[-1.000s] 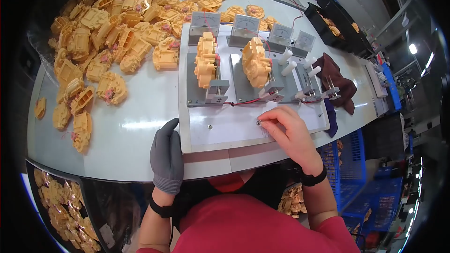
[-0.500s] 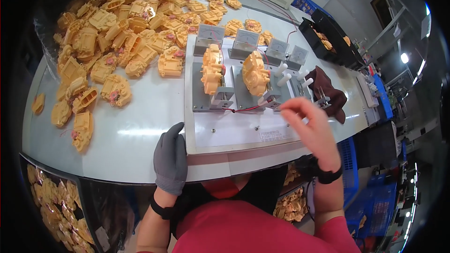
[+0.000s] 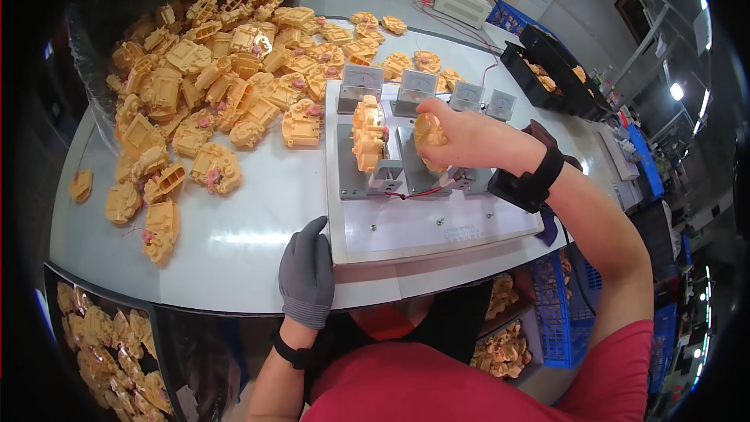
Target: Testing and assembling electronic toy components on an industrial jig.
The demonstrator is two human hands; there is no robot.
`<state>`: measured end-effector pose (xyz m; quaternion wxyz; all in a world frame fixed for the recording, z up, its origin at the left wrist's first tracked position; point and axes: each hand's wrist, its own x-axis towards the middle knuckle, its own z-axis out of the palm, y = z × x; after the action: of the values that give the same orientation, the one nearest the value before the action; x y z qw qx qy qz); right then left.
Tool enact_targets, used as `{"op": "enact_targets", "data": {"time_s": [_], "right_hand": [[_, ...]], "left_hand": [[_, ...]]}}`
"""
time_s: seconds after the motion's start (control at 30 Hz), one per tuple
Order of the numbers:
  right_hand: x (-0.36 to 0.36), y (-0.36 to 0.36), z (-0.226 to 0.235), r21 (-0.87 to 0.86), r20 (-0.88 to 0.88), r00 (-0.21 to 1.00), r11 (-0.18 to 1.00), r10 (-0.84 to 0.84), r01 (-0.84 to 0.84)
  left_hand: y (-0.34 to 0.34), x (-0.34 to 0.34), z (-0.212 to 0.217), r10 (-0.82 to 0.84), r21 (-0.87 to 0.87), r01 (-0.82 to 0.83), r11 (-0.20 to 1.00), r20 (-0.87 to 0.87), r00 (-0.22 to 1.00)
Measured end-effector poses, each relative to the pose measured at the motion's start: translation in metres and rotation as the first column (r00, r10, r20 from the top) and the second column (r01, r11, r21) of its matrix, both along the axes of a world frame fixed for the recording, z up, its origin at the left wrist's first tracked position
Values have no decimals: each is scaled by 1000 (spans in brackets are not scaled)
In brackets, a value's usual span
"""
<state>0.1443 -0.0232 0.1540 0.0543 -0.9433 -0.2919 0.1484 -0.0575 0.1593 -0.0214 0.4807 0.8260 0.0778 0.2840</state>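
Observation:
A white test board (image 3: 375, 236) lies on the table, with grey metal stands, thin red and black wires and a row of analog dial meters (image 3: 362, 80) along its far side. Two yellow plastic housings are on its stands. My right hand (image 3: 478, 137), bare, has its fingers wrapped round the right yellow plastic housing (image 3: 429, 144); the fingertips are partly hidden. The left yellow plastic housing (image 3: 366, 134) stands upright, untouched. In a grey glove, my left hand (image 3: 307, 275) rests at the table's front edge beside the board's near left corner, fingers stretched out and holding nothing.
A large heap of similar yellow housings (image 3: 211, 78) covers the table's left and back. Black bins (image 3: 547, 78) stand at the far right, a pale instrument box (image 3: 462, 5) at the back. Below are blue crates (image 3: 551, 312) and containers of yellow parts (image 3: 109, 352).
My right hand has moved left and away from me, from above the board's near right side onto the right housing, and closed on it. My left hand stays beside the board.

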Motion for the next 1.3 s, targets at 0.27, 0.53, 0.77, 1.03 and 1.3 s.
{"op": "enact_targets", "data": {"time_s": [0.27, 0.53, 0.77, 1.03, 1.3], "right_hand": [[-4, -2, 7, 5, 19, 1000, 1000, -14, 13], [-53, -32, 25, 287, 262, 965, 951, 35, -113], [-56, -61, 6, 476, 240, 970, 876, -43, -79], [7, -21, 8, 186, 15, 992, 975, 122, -122], [8, -14, 9, 112, 3, 989, 983, 147, -146]], "left_hand": [[0, 1, -1, 5, 25, -5, 1000, 12, 1000], [2, 0, -5, 13, 40, -13, 999, -9, 1000], [0, 1, -3, -17, 39, 17, 999, -18, 1000], [-2, 3, -3, -9, 36, 11, 999, -33, 999], [4, 3, -14, 13, 86, -14, 996, 13, 1000]]}}
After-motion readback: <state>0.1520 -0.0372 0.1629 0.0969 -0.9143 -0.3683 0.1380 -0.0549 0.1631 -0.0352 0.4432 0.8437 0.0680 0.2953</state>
